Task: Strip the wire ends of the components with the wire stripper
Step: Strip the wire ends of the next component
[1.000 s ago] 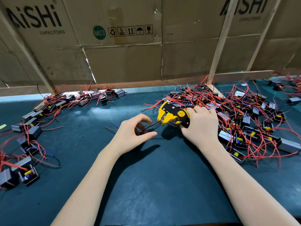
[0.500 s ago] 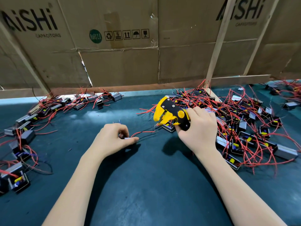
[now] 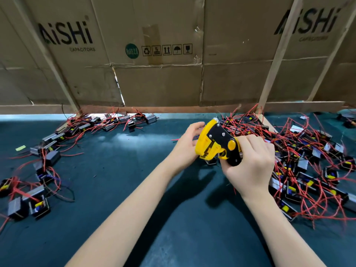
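1. Head view: the right hand (image 3: 252, 166) is gripping the handles of the wire stripper (image 3: 217, 145), fingers curled round the black grip, and is holding the tool raised above the surface (image 3: 119, 185).
2. The stripper's long axis is running from the right hand up and to the left; its yellow head is pointing toward the left hand (image 3: 185, 145), which is sitting just beside and partly behind that head.
3. The left hand is lying with fingers loosely bent and apart; whether it is pinching a wire behind the tool cannot be told. A red wire end (image 3: 175, 140) is showing just to the left of that hand.
4. A component (image 3: 210, 161) is lying directly under the stripper head, mostly hidden by it.
5. Judgement: the coming move is turning on getting a wire end into the stripper's mouth. The left hand is the nearer one to feed it, while the right hand is placed to squeeze.
6. The large pile of components (image 3: 308, 166) with red leads is lying to the right, touching the right hand's far side; a second, looser row of components (image 3: 50, 151) is lying well apart on the left.
7. Legible writing: the cardboard wall (image 3: 154, 83) is reading "AiSHi CAPACITORS" twice, with a green "RoHS 2.0" badge (image 3: 132, 51) and handling symbols, one marked "5".
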Demonstrator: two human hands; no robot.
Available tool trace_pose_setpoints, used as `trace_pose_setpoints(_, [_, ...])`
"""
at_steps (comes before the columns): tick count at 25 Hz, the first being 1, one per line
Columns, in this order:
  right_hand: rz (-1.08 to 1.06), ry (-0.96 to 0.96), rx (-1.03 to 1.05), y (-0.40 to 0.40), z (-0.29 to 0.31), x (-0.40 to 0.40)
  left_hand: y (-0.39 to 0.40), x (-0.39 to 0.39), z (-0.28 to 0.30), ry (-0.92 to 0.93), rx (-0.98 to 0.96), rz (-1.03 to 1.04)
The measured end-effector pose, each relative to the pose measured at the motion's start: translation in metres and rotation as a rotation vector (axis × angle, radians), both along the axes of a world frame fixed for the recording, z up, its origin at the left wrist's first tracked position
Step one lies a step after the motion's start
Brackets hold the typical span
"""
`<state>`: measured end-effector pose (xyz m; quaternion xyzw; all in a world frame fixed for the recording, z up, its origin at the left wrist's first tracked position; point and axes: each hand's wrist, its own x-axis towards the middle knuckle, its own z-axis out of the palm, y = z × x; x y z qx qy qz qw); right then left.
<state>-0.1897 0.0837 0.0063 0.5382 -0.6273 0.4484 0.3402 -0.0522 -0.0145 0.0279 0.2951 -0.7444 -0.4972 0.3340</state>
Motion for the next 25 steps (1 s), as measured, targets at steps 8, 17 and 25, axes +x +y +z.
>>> trace_pose_setpoints(8, [0.205,-0.116,0.044,-0.003,0.002,0.016,-0.093,0.092,-0.013,-0.206,-0.313,0.589])
trace_pose_setpoints(17, [0.729,-0.378,0.568,-0.01,-0.017,0.032,-0.195,0.138,-0.03,-1.001,-0.628,0.435])
trace_pose_setpoints(25, [0.648,-0.207,0.656,-0.018,-0.02,0.031,-0.222,0.133,-0.046,-1.239,-0.486,0.52])
